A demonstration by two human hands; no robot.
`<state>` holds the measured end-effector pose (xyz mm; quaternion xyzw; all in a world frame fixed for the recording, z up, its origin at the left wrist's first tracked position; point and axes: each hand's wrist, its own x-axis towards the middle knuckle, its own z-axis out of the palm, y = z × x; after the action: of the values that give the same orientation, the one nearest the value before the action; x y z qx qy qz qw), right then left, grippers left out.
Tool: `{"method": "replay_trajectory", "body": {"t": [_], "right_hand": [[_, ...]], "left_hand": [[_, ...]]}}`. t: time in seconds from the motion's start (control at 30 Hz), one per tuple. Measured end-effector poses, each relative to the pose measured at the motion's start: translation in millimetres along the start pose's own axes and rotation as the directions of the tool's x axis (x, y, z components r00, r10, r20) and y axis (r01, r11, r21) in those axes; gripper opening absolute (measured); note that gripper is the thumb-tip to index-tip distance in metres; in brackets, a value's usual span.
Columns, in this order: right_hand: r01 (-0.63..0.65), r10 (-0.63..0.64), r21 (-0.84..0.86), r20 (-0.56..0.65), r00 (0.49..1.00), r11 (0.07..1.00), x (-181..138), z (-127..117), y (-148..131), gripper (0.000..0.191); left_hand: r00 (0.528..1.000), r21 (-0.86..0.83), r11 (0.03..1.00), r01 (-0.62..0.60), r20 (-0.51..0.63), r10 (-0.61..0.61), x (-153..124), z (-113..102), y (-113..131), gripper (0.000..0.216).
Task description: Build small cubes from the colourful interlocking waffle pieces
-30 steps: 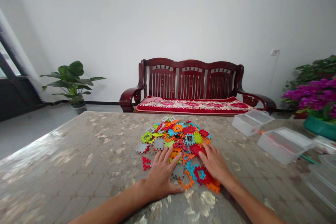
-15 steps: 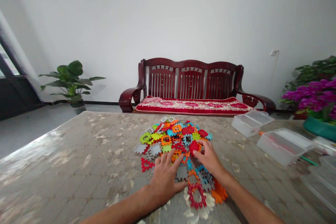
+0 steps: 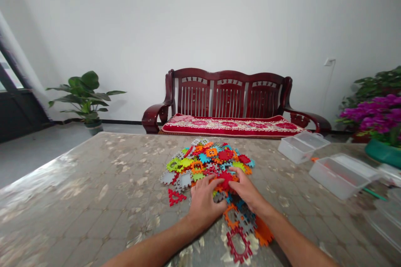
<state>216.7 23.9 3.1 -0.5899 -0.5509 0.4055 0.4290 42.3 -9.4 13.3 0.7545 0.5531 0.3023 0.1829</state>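
A heap of flat, toothed plastic tiles [image 3: 206, 160] in red, orange, blue, green and grey lies mid-table. My left hand [image 3: 205, 202] rests on the near side of the heap, fingers curled onto the tiles. My right hand [image 3: 246, 192] sits beside it, fingers pinched round a red tile [image 3: 224, 178]. The fingertips of both hands meet at that red tile. Near my wrists lie a dark red frame-shaped tile [image 3: 238, 247] and an orange tile [image 3: 263, 231]. A red triangular tile [image 3: 175, 197] sits apart at the left.
The table [image 3: 94, 192] has a patterned, glossy cover. Clear plastic boxes [image 3: 341, 173] [image 3: 300, 147] stand at the right, beside a pot of purple flowers [image 3: 380, 127]. Beyond the table stand a red wooden bench [image 3: 230, 104] and a green plant [image 3: 84, 96].
Both hands went from lying flat on the near tiles to closing together over a red tile in the heap. Several tiles were dragged toward me, including the dark red frame tile.
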Motion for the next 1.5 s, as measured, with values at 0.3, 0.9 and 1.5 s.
{"method": "replay_trajectory", "body": {"t": [0.3, 0.9, 1.5], "right_hand": [[-0.153, 0.119, 0.296, 0.131, 0.984, 0.943, -5, 13, -27, 0.051], [0.32, -0.32, -0.031, 0.009, 0.947, 0.947, 84, 16, -66, 0.043], [0.441, 0.057, -0.517, 0.694, 0.718, 0.734, -23, -97, -25, 0.111]], "left_hand": [[0.982, -0.258, 0.964, -0.059, -0.188, 0.01, 20, 10, 2, 0.039], [0.97, 0.055, 0.992, -0.117, -0.208, 0.126, 114, -47, -30, 0.032], [0.704, 0.022, 0.835, -0.55, 0.549, 0.45, 14, -60, -32, 0.096]]}}
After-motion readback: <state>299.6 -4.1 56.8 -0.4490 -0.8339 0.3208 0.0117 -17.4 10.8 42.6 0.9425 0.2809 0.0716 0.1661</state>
